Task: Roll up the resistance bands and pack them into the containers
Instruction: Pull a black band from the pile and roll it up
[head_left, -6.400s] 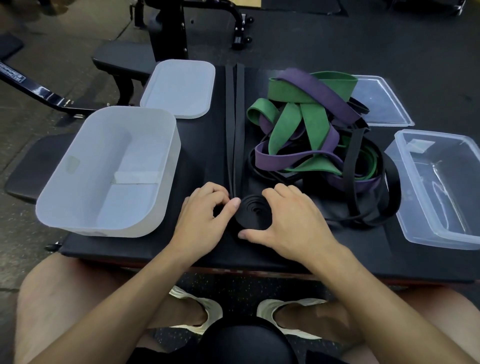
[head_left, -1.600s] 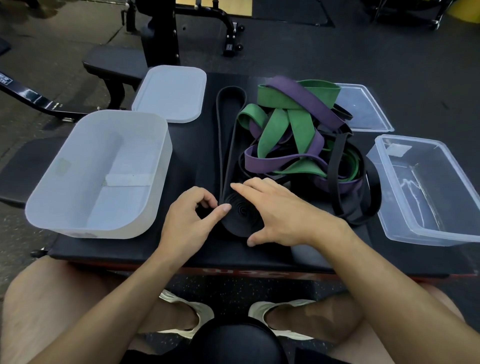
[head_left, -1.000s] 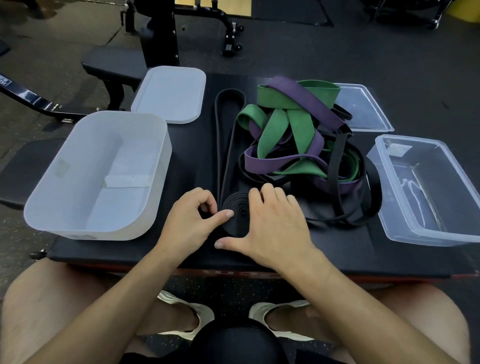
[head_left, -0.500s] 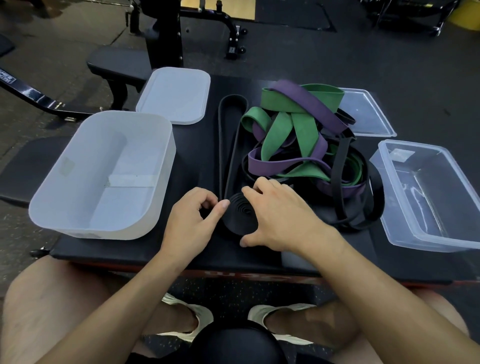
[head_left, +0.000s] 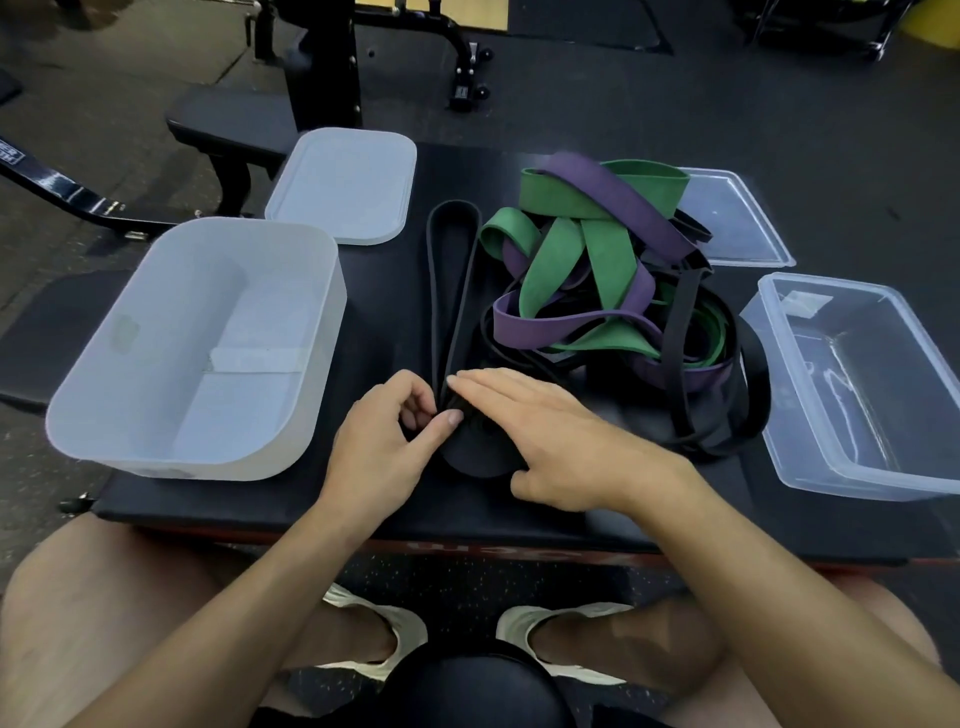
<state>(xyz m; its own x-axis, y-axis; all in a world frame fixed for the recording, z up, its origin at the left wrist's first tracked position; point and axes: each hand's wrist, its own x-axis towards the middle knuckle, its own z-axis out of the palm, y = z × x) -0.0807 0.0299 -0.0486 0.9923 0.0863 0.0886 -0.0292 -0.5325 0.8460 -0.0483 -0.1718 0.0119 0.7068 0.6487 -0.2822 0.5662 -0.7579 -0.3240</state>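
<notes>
Black band (head_left: 478, 454) sits half-rolled on the counter (head_left: 363, 499) at 6 o'clock. Its loose loop lies flat and runs out toward 12. Your left grip (head_left: 384, 441) is curled, with thumb and fingertips pinching the roll's left edge. Your right grip (head_left: 561, 441) lies flat over the roll, fingers straight and together, thumb at the near edge. The pile (head_left: 608, 270) of green, purple and black bands is at 1 to 2 o'clock, just beside your right grip. White tub (head_left: 197, 343) at 9, clear tub (head_left: 857, 384) at 3. White lid (head_left: 345, 184) at 11, clear lid (head_left: 727, 218) at 1, partly behind the pile.
</notes>
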